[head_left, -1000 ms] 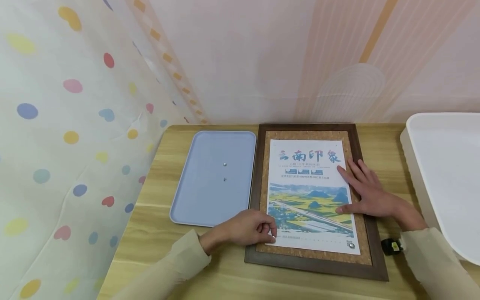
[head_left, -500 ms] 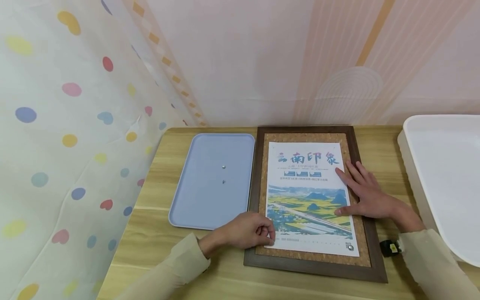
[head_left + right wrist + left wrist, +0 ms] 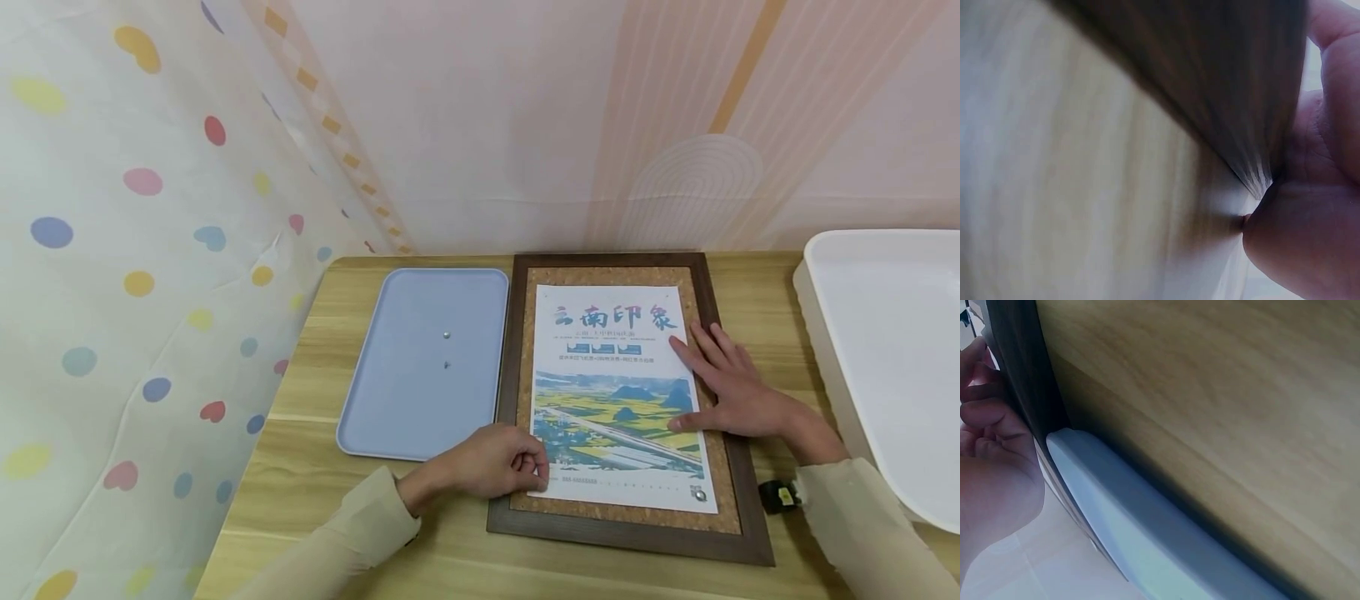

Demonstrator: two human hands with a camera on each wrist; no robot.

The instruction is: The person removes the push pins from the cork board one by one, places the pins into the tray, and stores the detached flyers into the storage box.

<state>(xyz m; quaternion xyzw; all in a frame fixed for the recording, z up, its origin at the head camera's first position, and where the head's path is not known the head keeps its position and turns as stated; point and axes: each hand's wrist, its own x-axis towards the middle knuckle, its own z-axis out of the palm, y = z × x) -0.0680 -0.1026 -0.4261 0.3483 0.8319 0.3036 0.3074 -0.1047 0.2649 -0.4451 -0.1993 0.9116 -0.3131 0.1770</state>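
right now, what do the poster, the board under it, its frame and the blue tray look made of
Poster: probably paper, matte, thin at the edges.
Board: likely cork, matte, by its speckled tan grain.
Frame: wood or wood-look, dark brown, low sheen; faint streaks in the right wrist view.
Blue tray: likely plastic, smooth, evenly coloured with a rounded rim; coated metal remains possible.

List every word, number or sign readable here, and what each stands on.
"云南印象": large title on the poster.
Poster's smaller lines: too small and blurred to read.
Square code, lower right corner: partly under a pin, unreadable.
Yellow label by the right sleeve: too small to read.
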